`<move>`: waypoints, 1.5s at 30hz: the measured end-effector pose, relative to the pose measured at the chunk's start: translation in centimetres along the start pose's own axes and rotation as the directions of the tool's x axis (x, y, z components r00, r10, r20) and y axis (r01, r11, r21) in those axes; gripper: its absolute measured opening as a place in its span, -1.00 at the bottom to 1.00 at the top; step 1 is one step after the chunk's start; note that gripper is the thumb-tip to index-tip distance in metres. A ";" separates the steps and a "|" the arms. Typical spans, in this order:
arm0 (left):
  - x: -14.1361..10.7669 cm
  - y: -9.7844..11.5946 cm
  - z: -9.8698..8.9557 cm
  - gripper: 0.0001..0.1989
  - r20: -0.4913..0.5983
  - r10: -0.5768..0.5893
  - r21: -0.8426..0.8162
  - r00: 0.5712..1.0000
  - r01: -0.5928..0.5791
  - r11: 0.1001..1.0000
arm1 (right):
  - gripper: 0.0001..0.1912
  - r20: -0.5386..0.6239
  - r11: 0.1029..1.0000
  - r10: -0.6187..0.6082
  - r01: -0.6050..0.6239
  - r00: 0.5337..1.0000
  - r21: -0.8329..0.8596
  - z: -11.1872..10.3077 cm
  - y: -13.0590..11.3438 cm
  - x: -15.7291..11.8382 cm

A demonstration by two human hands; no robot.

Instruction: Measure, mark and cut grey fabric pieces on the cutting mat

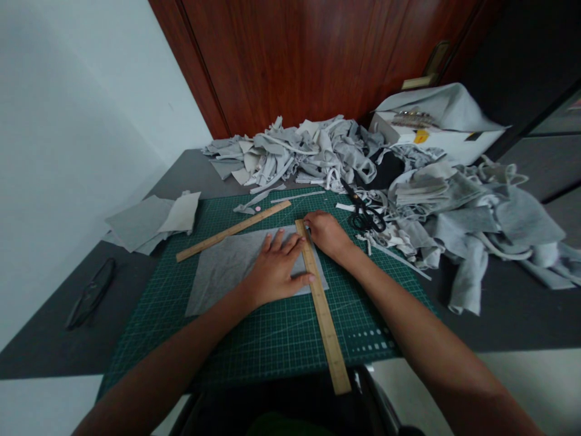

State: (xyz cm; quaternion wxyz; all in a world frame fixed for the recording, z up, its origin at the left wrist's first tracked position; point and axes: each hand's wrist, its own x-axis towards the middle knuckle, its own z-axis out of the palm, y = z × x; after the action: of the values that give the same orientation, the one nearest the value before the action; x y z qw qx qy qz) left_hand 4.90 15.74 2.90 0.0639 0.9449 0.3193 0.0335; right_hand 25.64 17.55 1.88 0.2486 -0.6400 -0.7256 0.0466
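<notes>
A grey piece of fabric [218,272] lies flat on a green cutting mat [258,351]. Across its right part runs a wooden ruler [327,327], whose near end sticks out past the mat's front edge. My left hand [279,269] is spread flat, pressing on the fabric with its fingertips and thumb at the ruler. At the ruler's far end, my right hand [327,235] is closed, fingers curled down beside the fabric's far right corner; whatever it grips is hidden. A second wooden ruler [236,230] lies slanted along the fabric's far left edge.
Black scissors [368,219] lie right of the mat's far edge, among grey scraps [490,212]. More scraps [313,151] are heaped at the back by a white box [469,142]. Fabric pieces [149,221] and a dark pouch-like item [93,293] lie left. A brown door [295,60] stands behind.
</notes>
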 end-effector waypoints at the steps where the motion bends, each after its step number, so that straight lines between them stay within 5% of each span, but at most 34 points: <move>1: 0.0 0.0 0.0 -0.12 0.001 -0.001 0.000 1.000 0.001 1.000 | -0.75 0.004 1.000 -0.003 0.003 1.000 0.005 0.0 0.0 0.0; 10: 0.0 -0.1 0.1 -0.11 -0.009 0.009 -0.006 1.000 -0.009 1.000 | -0.74 0.095 0.997 -0.029 0.022 0.995 0.069 -1.7 -0.2 -0.4; 17: 0.0 0.1 -0.2 -0.09 0.006 0.008 0.011 1.000 -0.009 1.000 | -0.77 0.302 0.954 -0.060 -0.035 0.951 0.299 -4.0 2.6 -0.6; 22: 0.0 -0.1 0.0 -0.12 -0.002 0.007 0.017 1.000 -0.007 1.000 | -0.78 0.186 0.927 0.102 -0.162 0.977 0.337 -3.7 4.0 -0.1; 30: -0.2 -0.2 0.1 -0.10 -0.029 0.034 0.030 0.999 -0.033 0.999 | -0.77 0.288 0.817 0.015 -0.178 0.958 0.549 -2.4 3.7 -0.2; 35: -0.3 -0.2 0.4 -0.06 -0.019 0.023 -0.011 1.000 -0.024 1.000 | -0.77 0.287 0.836 0.045 -0.194 0.957 0.513 -2.6 3.5 -0.4; 45: -0.3 -0.2 0.7 -0.10 -0.063 0.011 -0.052 0.998 -0.014 0.999 | -0.73 0.012 0.906 0.137 -0.131 0.990 0.402 -1.4 1.5 -3.7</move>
State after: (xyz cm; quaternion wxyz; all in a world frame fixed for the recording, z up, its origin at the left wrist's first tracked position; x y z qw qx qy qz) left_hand 4.59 15.64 2.16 0.0786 0.9433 0.3143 0.0721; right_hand 27.80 13.93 1.42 0.3769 -0.6239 -0.6528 0.2065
